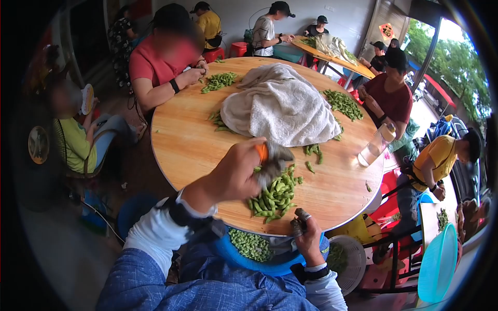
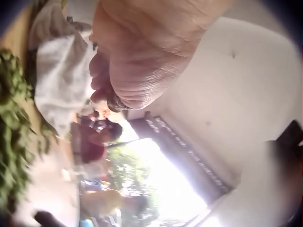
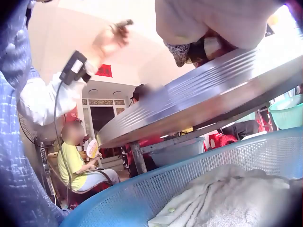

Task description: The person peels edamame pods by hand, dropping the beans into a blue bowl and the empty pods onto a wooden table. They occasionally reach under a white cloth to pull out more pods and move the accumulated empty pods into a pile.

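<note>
In the head view my left hand point(image 1: 233, 173) is raised, blurred, over a pile of green pods point(image 1: 277, 196) on the round wooden table point(image 1: 192, 145). Its fingers look bent; grey coverings and an orange band show on them. The left wrist view has the left hand point(image 2: 147, 52) from the palm side, fingertips mostly hidden. My right hand point(image 1: 311, 241) is at the near table edge, with dark grey coverings on thumb and finger. In the right wrist view the right hand point(image 3: 213, 23) has bent fingers beside the metal rim. Whether either hand holds a pod cannot be seen.
A pale towel point(image 1: 280, 106) covers a mound mid-table. A clear bottle point(image 1: 374, 147) stands at the right. Below the near edge, a blue basket point(image 1: 225, 251) holds shelled beans point(image 1: 250, 244); a white basket point(image 1: 353, 264) is beside it. People sit around the table.
</note>
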The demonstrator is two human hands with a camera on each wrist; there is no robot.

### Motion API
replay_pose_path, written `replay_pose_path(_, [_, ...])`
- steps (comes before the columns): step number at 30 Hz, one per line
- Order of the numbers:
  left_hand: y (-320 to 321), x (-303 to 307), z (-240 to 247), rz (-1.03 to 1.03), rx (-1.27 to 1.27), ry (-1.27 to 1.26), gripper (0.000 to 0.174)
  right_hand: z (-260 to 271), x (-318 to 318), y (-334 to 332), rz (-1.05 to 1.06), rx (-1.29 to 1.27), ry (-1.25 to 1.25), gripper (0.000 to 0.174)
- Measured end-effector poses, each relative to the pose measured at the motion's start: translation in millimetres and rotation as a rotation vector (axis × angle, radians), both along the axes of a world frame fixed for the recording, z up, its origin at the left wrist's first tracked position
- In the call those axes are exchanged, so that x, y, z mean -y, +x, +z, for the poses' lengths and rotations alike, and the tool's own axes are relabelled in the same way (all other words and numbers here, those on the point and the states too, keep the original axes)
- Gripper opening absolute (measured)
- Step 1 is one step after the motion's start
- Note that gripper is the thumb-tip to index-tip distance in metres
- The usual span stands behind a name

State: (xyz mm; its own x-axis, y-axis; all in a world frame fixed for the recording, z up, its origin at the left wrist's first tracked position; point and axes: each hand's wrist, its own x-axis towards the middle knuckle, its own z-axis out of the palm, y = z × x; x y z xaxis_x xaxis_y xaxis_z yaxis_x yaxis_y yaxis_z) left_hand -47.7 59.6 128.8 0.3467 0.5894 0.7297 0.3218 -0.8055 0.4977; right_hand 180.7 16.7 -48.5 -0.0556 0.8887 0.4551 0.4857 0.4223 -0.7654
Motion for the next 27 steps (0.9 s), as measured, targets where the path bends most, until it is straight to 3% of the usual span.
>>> replay_pose_path(2, [-7, -50, -45, 0.128, -0.247, -0.158, 0.020, 2, 0, -1, -0.002, 0.067, 0.018, 0.024])
replay_pose_path(5, [-9, -92, -107, 0.189, -0.453, -0.117, 0.027, 3, -1, -1, 0.013, 0.107, 0.058, 0.024])
replay_pose_path(8, [-7, -105, -129, 0.206, -0.761, -0.188, 0.026, 5, 1, 3, 0.022, 0.114, 0.063, 0.025])
replay_pose_path(11, [-4, -111, -128, 0.238, -0.873, -0.130, 0.013, 7, 0, 0, 0.040, 0.107, 0.036, 0.025])
replay_pose_path(15, [-6, -113, -131, 0.269, -0.844, -0.077, 0.012, 3, 1, 0, 0.026, 0.108, 0.059, 0.024])
replay_pose_path(19, [-16, -105, -117, 0.342, -0.685, -0.028, 0.009, 7, 6, 4, 0.011, -0.101, -0.063, 0.024])
replay_pose_path(23, [-10, -64, -77, 0.201, -0.347, -0.122, 0.011, 34, 6, -1, 0.064, -0.232, -0.098, 0.025])
replay_pose_path(25, [-1, -47, -72, 0.099, -0.223, -0.202, 0.016, 50, 5, -6, 0.235, -0.449, -0.351, 0.034])
replay_pose_path(27, [6, -28, -67, 0.051, -0.214, -0.341, 0.015, 59, 0, -11, 0.332, -0.504, -0.429, 0.042])
